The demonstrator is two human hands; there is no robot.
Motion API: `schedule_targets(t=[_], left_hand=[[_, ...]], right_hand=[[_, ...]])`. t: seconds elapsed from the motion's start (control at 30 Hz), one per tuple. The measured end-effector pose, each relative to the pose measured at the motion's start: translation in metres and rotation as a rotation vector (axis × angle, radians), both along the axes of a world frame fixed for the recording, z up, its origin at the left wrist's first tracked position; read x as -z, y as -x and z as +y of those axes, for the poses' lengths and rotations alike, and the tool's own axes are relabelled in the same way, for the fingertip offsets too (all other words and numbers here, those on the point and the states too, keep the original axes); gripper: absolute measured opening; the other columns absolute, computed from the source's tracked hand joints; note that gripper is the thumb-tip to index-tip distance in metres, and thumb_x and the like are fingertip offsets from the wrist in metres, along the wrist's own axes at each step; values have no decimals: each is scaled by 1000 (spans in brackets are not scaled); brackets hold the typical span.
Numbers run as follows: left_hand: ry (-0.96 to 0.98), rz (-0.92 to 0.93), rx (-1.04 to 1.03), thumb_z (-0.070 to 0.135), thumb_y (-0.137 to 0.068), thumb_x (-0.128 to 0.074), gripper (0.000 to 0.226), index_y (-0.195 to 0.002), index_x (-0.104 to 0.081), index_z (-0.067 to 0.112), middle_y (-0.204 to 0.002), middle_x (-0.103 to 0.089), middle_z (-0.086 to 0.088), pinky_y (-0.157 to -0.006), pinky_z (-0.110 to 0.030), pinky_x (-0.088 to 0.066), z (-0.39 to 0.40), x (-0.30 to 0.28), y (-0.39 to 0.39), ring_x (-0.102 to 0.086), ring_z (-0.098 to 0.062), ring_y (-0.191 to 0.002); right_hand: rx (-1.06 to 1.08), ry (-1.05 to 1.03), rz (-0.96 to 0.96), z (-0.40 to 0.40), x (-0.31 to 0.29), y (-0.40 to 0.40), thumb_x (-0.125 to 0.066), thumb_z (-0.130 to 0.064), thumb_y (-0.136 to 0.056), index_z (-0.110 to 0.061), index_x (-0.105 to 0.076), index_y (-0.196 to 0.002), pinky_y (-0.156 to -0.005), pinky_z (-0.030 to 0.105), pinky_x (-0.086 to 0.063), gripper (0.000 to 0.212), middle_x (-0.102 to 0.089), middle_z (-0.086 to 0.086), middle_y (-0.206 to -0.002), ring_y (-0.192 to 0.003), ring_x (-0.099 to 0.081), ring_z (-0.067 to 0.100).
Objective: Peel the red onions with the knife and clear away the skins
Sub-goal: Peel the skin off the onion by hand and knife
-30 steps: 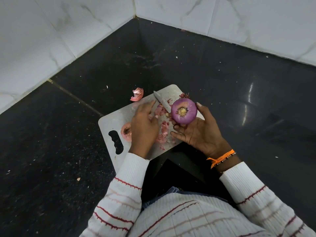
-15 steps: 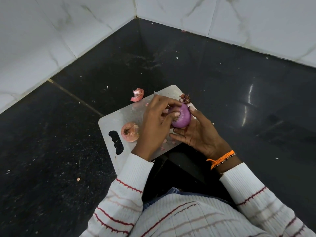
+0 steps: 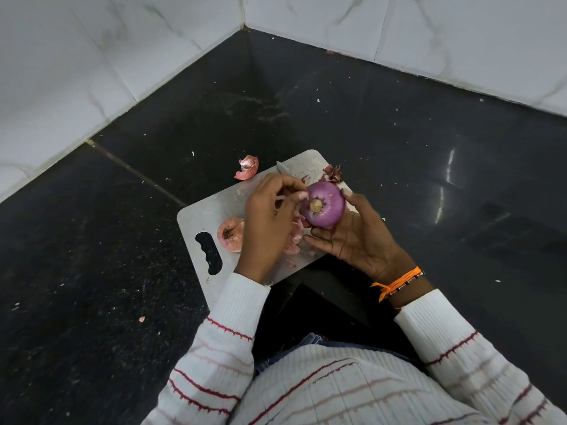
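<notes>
My right hand (image 3: 356, 237) cups a purple, mostly peeled red onion (image 3: 325, 207) above the steel cutting board (image 3: 202, 216), its root end turned toward me. My left hand (image 3: 270, 216) holds the knife, and only the blade tip (image 3: 281, 168) shows past the fingers. The thumb and fingertips of that hand touch the onion's left edge. A second onion (image 3: 230, 234), still in its papery skin, lies on the board left of my left hand. Pink skin pieces (image 3: 293, 240) lie on the board under my hands.
A curled skin piece (image 3: 247, 168) lies on the black counter just beyond the board's far edge, and a dry tuft of skin (image 3: 333, 173) sits at the board's far right corner. White tiled walls (image 3: 92, 72) meet in a corner behind the counter. The board overhangs the counter's front edge.
My left hand came right from the board onto the onion, covered it, then drew back to its left edge. The onion turned in my right hand and shows its root end again.
</notes>
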State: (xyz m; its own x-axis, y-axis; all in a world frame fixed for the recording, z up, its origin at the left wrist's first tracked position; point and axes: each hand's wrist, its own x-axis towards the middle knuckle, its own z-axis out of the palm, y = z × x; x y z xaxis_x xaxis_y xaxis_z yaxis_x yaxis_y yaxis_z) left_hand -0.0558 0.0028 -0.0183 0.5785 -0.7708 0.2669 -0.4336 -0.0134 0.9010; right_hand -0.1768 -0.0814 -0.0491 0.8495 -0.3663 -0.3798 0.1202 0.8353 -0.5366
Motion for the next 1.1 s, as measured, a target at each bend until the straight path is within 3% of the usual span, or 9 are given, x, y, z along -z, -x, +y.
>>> schedule_targets(t=[0.17, 0.27, 0.33, 0.43, 0.5, 0.57, 0.7, 0.87, 1.1], left_hand=[[-153, -10, -137, -2, -84, -59, 21, -94, -67, 15, -97, -65, 5, -77, -4, -43, 3, 6, -10, -57, 4, -85], [-261, -87, -118, -6, -83, -58, 34, -107, -68, 17, -118, -59, 3, -92, -18, -42, 3, 15, -12, -50, -3, -107], [-260, -76, -103, -2, -84, -59, 31, -106, -68, 17, -114, -60, 5, -94, -20, -41, 3, 14, -9, -50, -2, -106], [-234, -80, -88, 5, -84, -61, 22, -100, -70, 18, -103, -62, 8, -91, -19, -42, 1, 11, -5, -55, -5, -100], [-255, -73, -78, 6, -85, -61, 20, -99, -70, 18, -101, -63, 7, -85, -14, -42, 0, 11, -4, -56, -5, -95], [-272, -72, -73, 5, -86, -61, 21, -99, -70, 18, -102, -63, 6, -82, -11, -42, 0, 13, -4, -57, -5, -93], [-283, -70, -50, 3, -85, -60, 23, -98, -70, 19, -104, -64, 6, -81, -8, -41, -1, 12, -4, -56, 1, -89], [-296, -15, -66, 5, -86, -59, 21, -93, -72, 20, -93, -68, 9, -72, -1, -42, 1, 11, -3, -59, 5, -83], [-291, 43, -89, 14, -93, -52, 18, -89, -70, 17, -64, -60, 16, -62, -15, -48, 3, 7, 0, -58, 1, -58]], right_hand=[[56, -60, 36, 0, -4, 4, -47, -51, -76, -4, -57, -109, -61, 31, -59, 59, -69, 10, -75, -56, -62, 12], [52, -33, 77, 1, -9, 4, -38, -53, -87, -5, -56, -112, -62, 30, -59, 57, -69, 9, -74, -56, -63, 12], [91, 101, 128, 4, -15, 2, -39, -48, -90, -9, -57, -109, -66, 30, -60, 47, -71, 4, -72, -60, -66, 12], [221, 718, 298, 3, -20, 0, -63, -30, -82, -20, -62, -97, -75, 21, -57, 18, -71, -8, -83, -79, -67, 8], [301, 1306, 520, -4, -13, 2, -80, -30, -67, -21, -62, -105, -76, 14, -53, 43, -64, -7, -99, -89, -61, 6], [316, 1611, 626, -11, -2, 2, -82, -36, -61, -16, -59, -118, -81, 15, -49, 64, -58, 1, -111, -99, -55, 12], [336, 1665, 714, -11, 5, 2, -72, -44, -61, -15, -57, -121, -81, -2, -28, 69, -57, 3, -113, -101, -47, 17], [341, 1627, 884, -22, 13, 4, -75, -45, -65, -15, -57, -116, -77, -3, -23, 62, -60, 2, -111, -103, -44, 16], [409, 1494, 1111, -46, 15, 6, -58, -45, -83, -11, -60, -107, -87, 40, -38, 42, -65, 10, -100, -105, -40, 28]])
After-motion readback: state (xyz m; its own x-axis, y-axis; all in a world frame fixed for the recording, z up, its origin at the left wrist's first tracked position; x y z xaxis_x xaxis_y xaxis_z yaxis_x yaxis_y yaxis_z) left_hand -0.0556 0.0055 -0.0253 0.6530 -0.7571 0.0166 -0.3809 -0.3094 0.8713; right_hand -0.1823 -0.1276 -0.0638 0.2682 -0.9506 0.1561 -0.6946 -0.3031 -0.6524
